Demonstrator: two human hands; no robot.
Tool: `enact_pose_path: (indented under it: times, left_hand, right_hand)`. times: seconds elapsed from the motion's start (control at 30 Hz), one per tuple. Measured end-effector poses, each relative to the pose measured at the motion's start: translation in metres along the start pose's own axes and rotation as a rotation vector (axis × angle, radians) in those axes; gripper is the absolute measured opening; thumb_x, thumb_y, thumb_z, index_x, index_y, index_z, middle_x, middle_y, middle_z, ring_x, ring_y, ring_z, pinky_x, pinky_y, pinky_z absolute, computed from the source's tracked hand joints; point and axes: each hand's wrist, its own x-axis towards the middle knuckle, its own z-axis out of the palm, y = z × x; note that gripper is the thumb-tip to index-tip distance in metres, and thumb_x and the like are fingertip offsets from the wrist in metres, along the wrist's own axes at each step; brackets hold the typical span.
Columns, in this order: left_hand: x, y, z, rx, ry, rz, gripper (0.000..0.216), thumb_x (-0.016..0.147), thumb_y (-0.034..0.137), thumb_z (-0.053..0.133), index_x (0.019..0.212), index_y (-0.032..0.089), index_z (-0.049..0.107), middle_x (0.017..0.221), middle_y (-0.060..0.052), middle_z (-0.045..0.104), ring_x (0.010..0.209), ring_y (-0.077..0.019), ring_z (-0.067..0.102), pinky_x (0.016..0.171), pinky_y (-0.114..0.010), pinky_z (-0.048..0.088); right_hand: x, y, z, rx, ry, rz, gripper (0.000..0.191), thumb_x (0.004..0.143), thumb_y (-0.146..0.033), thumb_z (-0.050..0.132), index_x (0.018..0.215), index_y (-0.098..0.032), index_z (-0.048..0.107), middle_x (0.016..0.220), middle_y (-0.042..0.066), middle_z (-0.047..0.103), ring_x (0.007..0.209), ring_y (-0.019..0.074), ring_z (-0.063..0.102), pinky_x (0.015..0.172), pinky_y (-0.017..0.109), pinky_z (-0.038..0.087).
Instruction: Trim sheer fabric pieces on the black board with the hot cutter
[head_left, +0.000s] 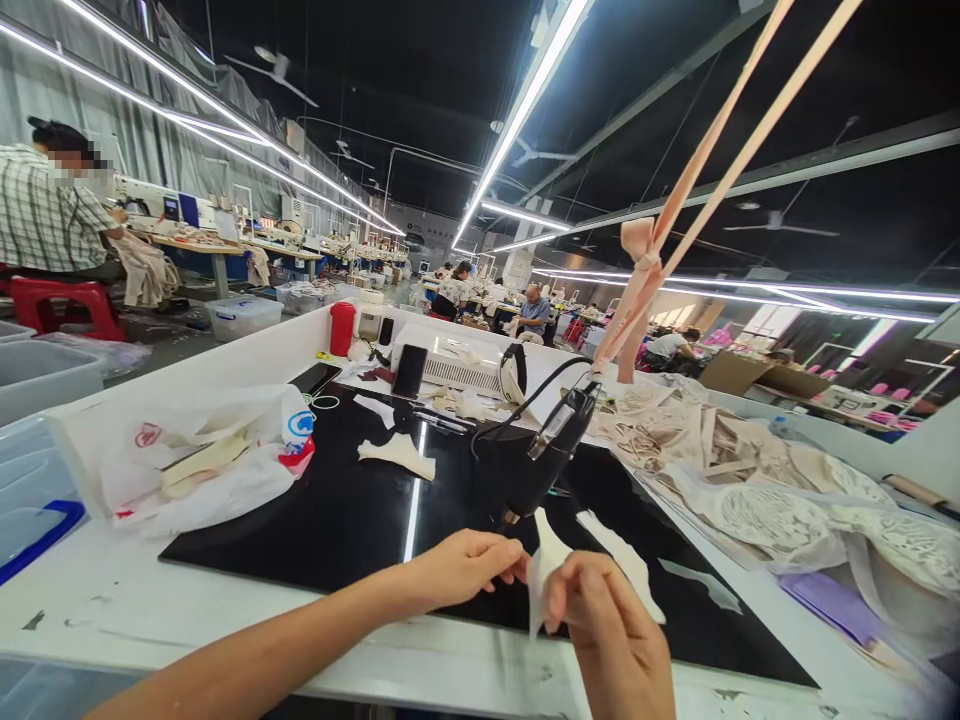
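My right hand pinches a small cream fabric piece between thumb and fingers. At its left edge, the fingertips of my left hand are closed on the same piece. Just above hangs a black hot-air gun, its nozzle pointing down close to my left fingertips. Pink elastic straps hold it from overhead. To the right of the held piece, another cream piece lies on the black board. A similar cut piece rests farther back.
At left lies a white plastic bag with cream pieces inside. Beige lace garments are heaped on the right, beside a purple packet. A phone leans on a white vented machine at the back. People sit at worktables beyond.
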Motion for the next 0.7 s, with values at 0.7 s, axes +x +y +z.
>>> enact_pose_path:
  times: [0.7]
  left_hand:
    - [-0.050, 0.003, -0.073, -0.205, 0.150, -0.145, 0.034, 0.079, 0.047, 0.076, 0.091, 0.015, 0.072, 0.087, -0.003, 0.073, 0.070, -0.0111, 0.056, 0.060, -0.024, 0.038]
  right_hand:
    - [0.008, 0.031, 0.022, -0.322, -0.086, 0.345, 0.047, 0.071, -0.062, 0.081, 0.096, -0.023, 0.081, 0.072, 0.004, 0.070, 0.069, 0.0215, 0.064, 0.067, 0.032, 0.055]
